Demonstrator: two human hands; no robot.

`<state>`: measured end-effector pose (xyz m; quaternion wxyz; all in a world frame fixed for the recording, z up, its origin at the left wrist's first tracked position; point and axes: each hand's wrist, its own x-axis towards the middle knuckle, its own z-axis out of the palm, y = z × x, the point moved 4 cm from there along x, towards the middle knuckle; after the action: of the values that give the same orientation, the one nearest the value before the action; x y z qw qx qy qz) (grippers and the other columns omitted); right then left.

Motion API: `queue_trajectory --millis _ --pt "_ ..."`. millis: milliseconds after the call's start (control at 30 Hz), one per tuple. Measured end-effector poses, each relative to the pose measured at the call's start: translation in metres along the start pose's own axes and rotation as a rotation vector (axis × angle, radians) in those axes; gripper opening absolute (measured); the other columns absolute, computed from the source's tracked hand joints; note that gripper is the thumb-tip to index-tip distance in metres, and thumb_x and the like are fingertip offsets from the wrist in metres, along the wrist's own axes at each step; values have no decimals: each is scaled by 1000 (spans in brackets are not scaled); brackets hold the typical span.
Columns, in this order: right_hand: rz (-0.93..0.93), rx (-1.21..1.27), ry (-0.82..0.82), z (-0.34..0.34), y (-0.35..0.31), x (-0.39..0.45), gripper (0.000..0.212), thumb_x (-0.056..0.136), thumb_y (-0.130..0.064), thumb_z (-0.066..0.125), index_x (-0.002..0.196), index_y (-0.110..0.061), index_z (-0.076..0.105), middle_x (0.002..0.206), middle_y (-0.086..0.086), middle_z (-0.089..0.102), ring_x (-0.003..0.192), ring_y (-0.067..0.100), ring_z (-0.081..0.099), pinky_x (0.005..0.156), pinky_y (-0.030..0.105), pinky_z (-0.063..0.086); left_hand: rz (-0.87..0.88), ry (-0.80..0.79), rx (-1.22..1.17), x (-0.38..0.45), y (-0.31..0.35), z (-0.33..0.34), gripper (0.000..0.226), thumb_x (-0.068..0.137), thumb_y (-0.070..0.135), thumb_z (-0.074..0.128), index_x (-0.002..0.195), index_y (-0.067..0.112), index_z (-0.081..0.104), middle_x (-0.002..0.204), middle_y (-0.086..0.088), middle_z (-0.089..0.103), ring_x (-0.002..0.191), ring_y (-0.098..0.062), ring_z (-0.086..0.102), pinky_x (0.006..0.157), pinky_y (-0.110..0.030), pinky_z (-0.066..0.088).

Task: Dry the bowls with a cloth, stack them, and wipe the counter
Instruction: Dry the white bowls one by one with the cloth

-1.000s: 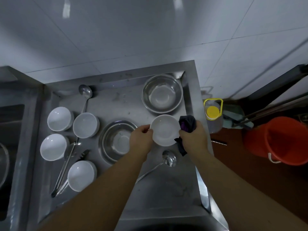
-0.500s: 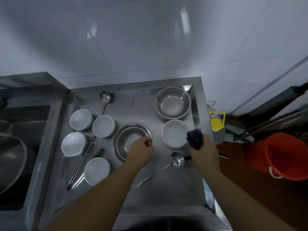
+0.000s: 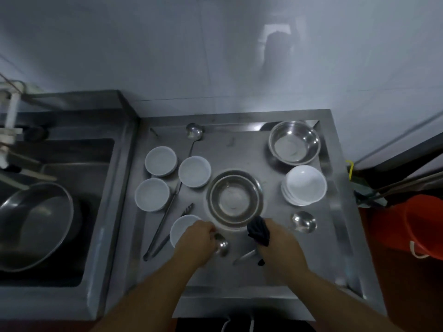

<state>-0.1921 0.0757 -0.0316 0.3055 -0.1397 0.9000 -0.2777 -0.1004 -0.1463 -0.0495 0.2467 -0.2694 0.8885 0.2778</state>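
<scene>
I take the wide steel bowl (image 3: 234,200) in the middle of the steel counter (image 3: 244,276) as my landmark.

Nearest to me, my right hand (image 3: 279,245) is just in front of this bowl, a little to its right, and its fingers are curled tight around a dark cloth (image 3: 258,231) that sticks out toward the bowl's rim. My left hand (image 3: 195,243) is in front of the bowl and to its left. Its fingers are bent over the edge of a white bowl (image 3: 181,230), and I cannot tell if they really grip it or only touch it. Between my two hands, in front of the landmark, lies the cup of a ladle (image 3: 221,245). A second ladle (image 3: 303,221) lies to the front right of the bowl.

Left of the landmark, long metal tongs (image 3: 165,226) lie diagonally on the counter. Beyond them, three more white bowls (image 3: 160,160) stand close together, each one separate and with its opening up. Directly right of the landmark stands a stack of white bowls (image 3: 304,184).

Behind the landmark and to the right, in the counter's far corner, is another steel bowl (image 3: 294,142). Behind and to the left a third ladle (image 3: 194,131) rests near the back edge.

Far to the left is a sink (image 3: 79,164) with a big pan (image 3: 33,224) in it. Far to the right, on the floor, is an orange bucket (image 3: 417,226).
</scene>
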Motion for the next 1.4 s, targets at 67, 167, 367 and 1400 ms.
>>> queue_trajectory --millis 67,167,367,1400 --pt "-14 -90 -29 27 -18 -2 31 85 -13 68 113 -25 59 100 -1 62 82 20 64 66 43 59 3 -32 40 -3 -38 -2 35 102 25 59 135 23 68 132 -2 66 114 -23 67 95 -32 53" --pt "-35 -238 -64 61 -43 -5 48 76 -12 75 120 -24 58 103 1 61 88 24 63 67 42 58 6 -59 99 -8 -84 -8 39 100 23 59 138 22 64 140 -3 59 120 -26 62 96 -36 52" --pt "-36 -325 -74 114 -77 -8 53 82 -13 69 133 -23 56 111 5 63 99 29 61 75 44 56 -11 -63 110 -8 -141 -15 31 99 29 55 122 13 69 118 -15 69 103 -36 69 86 -44 58" --pt "-204 486 228 35 -178 -63 24 95 -39 60 110 -58 62 102 -24 70 94 -5 67 68 10 53 -246 -113 -1307 -61 -90 -61 18 94 16 71 111 13 70 101 -9 79 86 -20 77 72 -34 64"
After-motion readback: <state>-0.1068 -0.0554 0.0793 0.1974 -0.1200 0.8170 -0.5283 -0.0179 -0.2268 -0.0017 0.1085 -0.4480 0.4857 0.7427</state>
